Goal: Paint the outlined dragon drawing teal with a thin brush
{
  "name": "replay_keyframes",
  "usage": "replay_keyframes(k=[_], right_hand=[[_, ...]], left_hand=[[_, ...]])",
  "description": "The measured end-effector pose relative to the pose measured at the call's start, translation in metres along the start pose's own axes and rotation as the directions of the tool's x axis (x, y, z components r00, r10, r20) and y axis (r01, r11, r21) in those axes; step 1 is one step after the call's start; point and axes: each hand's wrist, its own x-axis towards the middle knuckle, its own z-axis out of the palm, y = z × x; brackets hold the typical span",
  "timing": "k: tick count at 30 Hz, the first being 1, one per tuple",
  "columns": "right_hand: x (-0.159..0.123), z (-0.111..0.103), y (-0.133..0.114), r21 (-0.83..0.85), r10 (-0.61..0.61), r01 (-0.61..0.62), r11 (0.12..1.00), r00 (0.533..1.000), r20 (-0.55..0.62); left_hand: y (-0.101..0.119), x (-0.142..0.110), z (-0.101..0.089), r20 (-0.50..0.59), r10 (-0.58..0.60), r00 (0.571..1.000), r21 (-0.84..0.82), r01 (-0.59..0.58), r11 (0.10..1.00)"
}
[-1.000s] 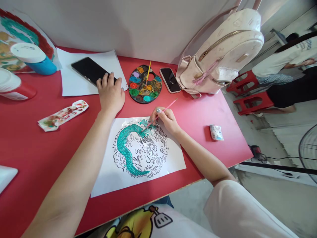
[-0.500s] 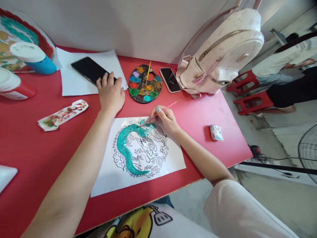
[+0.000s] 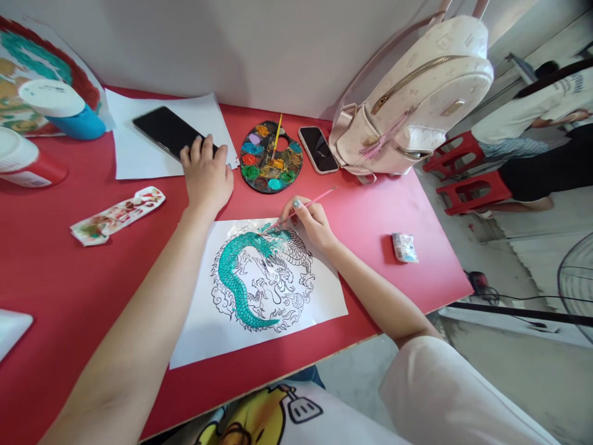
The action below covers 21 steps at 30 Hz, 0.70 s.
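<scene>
A pink paintbrush (image 3: 316, 199) is pinched in my right hand (image 3: 310, 222), its tip on the upper part of a dragon drawing (image 3: 259, 284). Teal paint covers much of the dragon's curved body; the rest shows black outlines on white paper. My left hand (image 3: 206, 170) lies with fingers stretched out, fingertips over the near right corner of a black-screened tablet or large phone (image 3: 167, 131). That device rests on blank white sheets (image 3: 127, 157). Between and beyond my hands sits a round paint palette (image 3: 264, 167) with several colours, a yellow-handled brush (image 3: 278, 137) lying across it.
Right of the palette are a smaller phone (image 3: 318, 150) and a cream backpack (image 3: 417, 93). A small wrapped packet (image 3: 404, 248) lies near the table's right edge. On the left stand a blue bottle (image 3: 69, 111), a red bottle (image 3: 30, 164) and a paint-stained strip (image 3: 118, 215). People sit beyond.
The brush tip has shifted very slightly to the right along the dragon's upper body. My left hand and the other things stay where they were.
</scene>
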Motion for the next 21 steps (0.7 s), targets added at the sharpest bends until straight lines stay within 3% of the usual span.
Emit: replay_keyframes(k=[11,21], right_hand=[[0.0006,0.0,0.0032,0.021,-0.029,0.029,0.999,0.999,-0.02],[0.0008,-0.0011,0.0019,0.068,-0.064,0.064,0.996,0.998,0.001]], left_hand=[[-0.0006,0.0015,-0.0055,0.076,-0.029,0.997,-0.022,0.031,0.999],[-0.0016,0.0004,-0.001,0.012,0.005,1.0,-0.011,-0.005,1.0]])
